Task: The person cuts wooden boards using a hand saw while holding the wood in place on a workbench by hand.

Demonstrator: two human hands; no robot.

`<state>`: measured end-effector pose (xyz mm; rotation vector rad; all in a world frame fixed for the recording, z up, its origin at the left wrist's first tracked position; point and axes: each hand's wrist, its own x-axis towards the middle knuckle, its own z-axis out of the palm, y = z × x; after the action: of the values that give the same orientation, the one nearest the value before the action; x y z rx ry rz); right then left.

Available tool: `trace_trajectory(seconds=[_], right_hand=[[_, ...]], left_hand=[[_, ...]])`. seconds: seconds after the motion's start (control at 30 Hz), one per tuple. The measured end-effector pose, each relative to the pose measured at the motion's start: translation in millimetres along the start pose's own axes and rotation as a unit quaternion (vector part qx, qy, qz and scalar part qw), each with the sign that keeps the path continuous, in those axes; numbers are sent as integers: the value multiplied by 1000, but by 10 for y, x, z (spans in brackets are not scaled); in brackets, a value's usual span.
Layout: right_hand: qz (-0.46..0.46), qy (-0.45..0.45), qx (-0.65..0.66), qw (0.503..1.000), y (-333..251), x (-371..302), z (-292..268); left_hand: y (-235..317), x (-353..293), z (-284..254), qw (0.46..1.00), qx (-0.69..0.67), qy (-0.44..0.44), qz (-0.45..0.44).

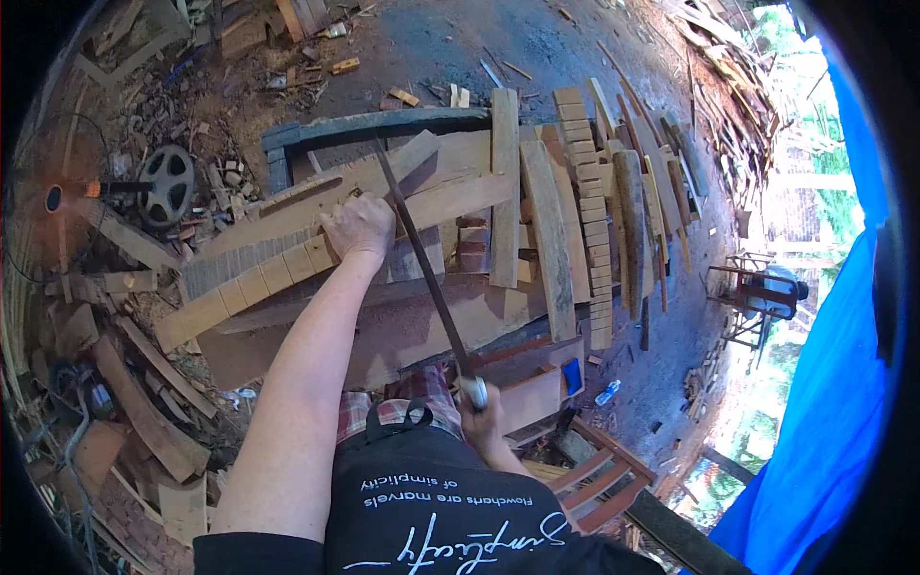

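A long, slightly curved wooden board (450, 201) lies slantwise across the low workbench (383, 335), with evenly spaced lines across its left part. My left hand (359, 228) presses on this board, its fingers curled over it. Close to my waist, my right hand (482, 414) is wrapped round the handle of a handsaw (426, 254). The long, dark blade runs away from me and crosses the board just right of my left hand. Whether its teeth are in the wood, I cannot tell.
Several planks (505, 192) and a strip with many crosswise cuts (591, 230) lie to the right. A fan (57, 198) and a spoked wheel (167, 185) stand left among wood scraps. A plastic bottle (608, 392), a slatted wooden frame (604, 474) and a blue tarp (805, 431) are at right.
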<state>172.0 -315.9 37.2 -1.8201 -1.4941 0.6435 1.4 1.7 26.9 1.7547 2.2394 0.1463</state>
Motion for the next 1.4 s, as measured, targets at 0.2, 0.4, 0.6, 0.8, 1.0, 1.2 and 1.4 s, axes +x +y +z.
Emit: trace_trajectory(seconds=[0.2, 0.4, 0.6, 0.8, 1.0, 1.2, 1.4], right_hand=[[73, -21, 40, 996, -168, 480, 209], [35, -11, 10, 999, -436, 1085, 394], [142, -1, 100, 985, 226, -414, -106], [82, -40, 6, 996, -466, 1335, 511], [-19, 12, -3, 1000, -106, 649, 431], [170, -74, -35, 982, 144, -928, -495], [263, 69, 21, 962, 215, -1676, -854]], left_hand=[[14, 9, 83, 1000, 20, 0, 11], [36, -3, 92, 1000, 15, -2, 14], [50, 7, 79, 1000, -1, -9, 3], [102, -1, 113, 1000, 0, -14, 12], [22, 19, 94, 1000, -12, -13, -9], [62, -8, 46, 1000, -21, 13, 10], [-142, 42, 146, 976, -194, 71, 68]])
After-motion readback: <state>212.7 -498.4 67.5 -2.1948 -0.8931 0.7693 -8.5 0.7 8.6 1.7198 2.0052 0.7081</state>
